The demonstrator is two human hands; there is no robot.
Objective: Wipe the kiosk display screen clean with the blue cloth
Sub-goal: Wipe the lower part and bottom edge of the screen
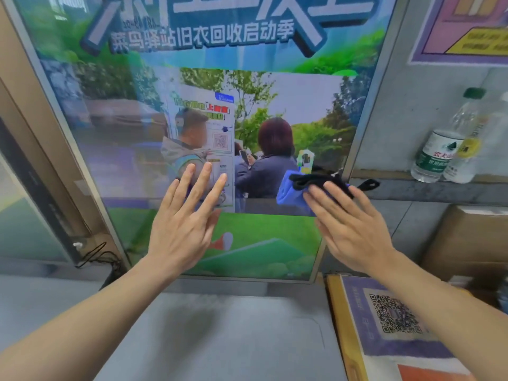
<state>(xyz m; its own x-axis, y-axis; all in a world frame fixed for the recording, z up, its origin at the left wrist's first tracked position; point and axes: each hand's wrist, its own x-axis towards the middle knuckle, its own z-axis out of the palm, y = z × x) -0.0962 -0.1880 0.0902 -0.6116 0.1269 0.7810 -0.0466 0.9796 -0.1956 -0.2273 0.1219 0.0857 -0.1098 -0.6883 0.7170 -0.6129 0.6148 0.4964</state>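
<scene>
Your left hand (180, 229) flat on kiosk display screen (220, 119), fingers (202, 182) straight, spread. Your right hand (354, 229) presses blue cloth (291, 192) against screen's lower right, fingers straight, not clenched.

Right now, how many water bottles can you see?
2. Both stand on the ledge right of the screen: a green-capped bottle with a white and green label, and a clear bottle touching it on the right. More may be hidden past the picture's edge.

One head-worn view — close, looking forward and down at the kiosk screen (209, 111).
</scene>
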